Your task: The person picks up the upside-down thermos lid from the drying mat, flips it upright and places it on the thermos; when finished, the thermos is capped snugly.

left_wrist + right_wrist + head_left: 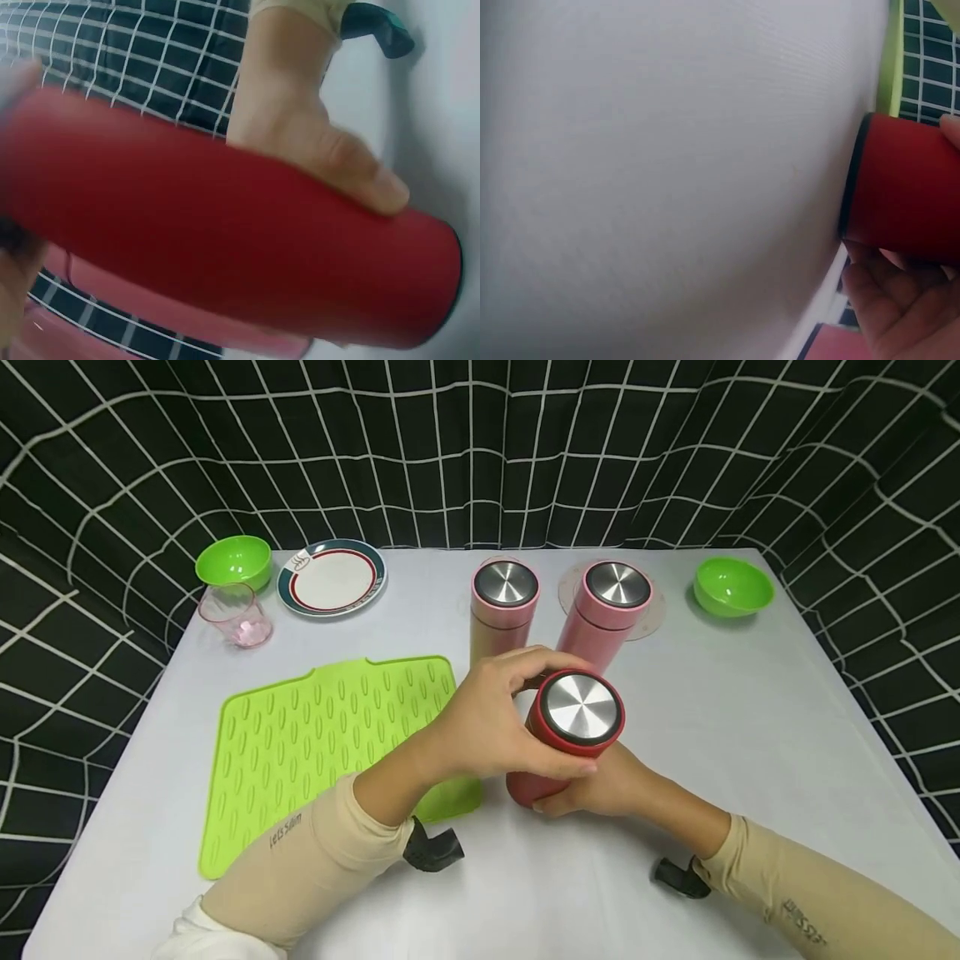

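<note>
A red thermos flask (536, 787) with a silver-topped lid (582, 708) is between both hands, tilted slightly. High up, near the lid, my left hand (491, 720) grips it with thumb and fingers spread round its sides. Lower on the body, my right hand (611, 783) holds it, partly hidden behind it in the head view. The right wrist view shows the flask's dark-rimmed base close to the white table; contact cannot be told. Just beyond stand two pink thermos flasks, one on the left (504, 610) and one on the right (600, 627).
A lime green mat (322, 735) lies left of the hands. Farther back are a green bowl (236, 562), a tilted pinkish glass (238, 617) and a rimmed plate (332, 578). Another green bowl (732, 587) stands back right. Under the right pink flask is a round coaster (651, 614).
</note>
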`<state>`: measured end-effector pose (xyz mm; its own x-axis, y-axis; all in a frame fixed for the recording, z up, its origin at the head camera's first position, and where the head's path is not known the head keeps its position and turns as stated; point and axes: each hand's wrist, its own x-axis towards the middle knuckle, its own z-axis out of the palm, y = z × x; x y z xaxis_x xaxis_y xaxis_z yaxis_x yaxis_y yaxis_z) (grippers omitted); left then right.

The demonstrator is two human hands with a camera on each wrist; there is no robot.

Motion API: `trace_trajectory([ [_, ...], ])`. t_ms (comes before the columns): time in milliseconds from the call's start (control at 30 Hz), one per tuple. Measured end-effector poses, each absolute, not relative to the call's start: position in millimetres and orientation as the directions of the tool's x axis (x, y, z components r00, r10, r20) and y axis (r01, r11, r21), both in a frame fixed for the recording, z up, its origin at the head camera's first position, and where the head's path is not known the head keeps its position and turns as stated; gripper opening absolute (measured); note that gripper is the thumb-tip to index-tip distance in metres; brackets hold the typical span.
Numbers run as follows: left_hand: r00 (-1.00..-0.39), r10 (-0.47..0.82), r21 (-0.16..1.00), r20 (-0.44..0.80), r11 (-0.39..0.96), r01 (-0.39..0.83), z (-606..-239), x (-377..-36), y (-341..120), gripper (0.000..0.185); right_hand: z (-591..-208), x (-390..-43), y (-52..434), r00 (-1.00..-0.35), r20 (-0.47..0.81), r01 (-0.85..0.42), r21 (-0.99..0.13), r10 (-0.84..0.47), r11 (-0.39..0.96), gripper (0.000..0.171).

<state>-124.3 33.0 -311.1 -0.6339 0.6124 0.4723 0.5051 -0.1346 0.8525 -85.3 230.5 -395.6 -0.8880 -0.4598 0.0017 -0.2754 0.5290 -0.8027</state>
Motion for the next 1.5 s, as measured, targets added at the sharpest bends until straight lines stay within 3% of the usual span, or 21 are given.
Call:
trace_trajectory([
  [233, -0.551, 0.728, 0.893, 0.409, -0.196, 0.405, -313, -137, 31, 0.072, -396, -81, 230, -0.894, 0.009, -0.291, -0.772, -0.448, 0.565, 0.067],
  [433, -0.550, 0.749, 0.904, 0.369, -0.152, 0.399, -310, -137, 30, 0.075, -396, -81, 231, -0.887, 0.016, -0.296, -0.787, -0.462, 0.541, 0.065],
  [667, -0.571, 0.788, 0.915, 0.229, 0.027, 0.403, -307, -131, 8, 0.087, -390, -74, 254, -0.912, -0.031, -0.223, -0.800, -0.409, 0.557, 0.065],
  [833, -0.589, 0.806, 0.875, 0.067, 0.236, 0.422, -319, -131, -23, 0.070, -386, -71, 292, -0.945, 0.007, -0.215, -0.770, -0.328, 0.601, 0.059],
  [1000, -0.550, 0.824, 0.783, -0.140, 0.432, 0.448, -328, -130, -46, 0.057, -383, -80, 325, -0.962, 0.046, -0.213, -0.739, -0.268, 0.640, 0.061],
  [1167, -0.492, 0.775, 0.655, -0.397, 0.615, 0.440, -340, -125, -58, 0.057, -382, -99, 349, -0.982, -0.035, -0.101, -0.729, -0.185, 0.677, 0.066],
  [1300, -0.494, 0.742, 0.590, -0.453, 0.665, 0.458, -346, -124, -60, 0.058, -380, -115, 363, -0.986, -0.125, 0.008, -0.705, -0.114, 0.709, 0.075],
  [1500, -0.506, 0.718, 0.546, -0.479, 0.695, 0.469, -350, -124, -61, 0.059, -379, -138, 376, -0.985, -0.154, 0.046, -0.691, -0.084, 0.722, 0.081],
])
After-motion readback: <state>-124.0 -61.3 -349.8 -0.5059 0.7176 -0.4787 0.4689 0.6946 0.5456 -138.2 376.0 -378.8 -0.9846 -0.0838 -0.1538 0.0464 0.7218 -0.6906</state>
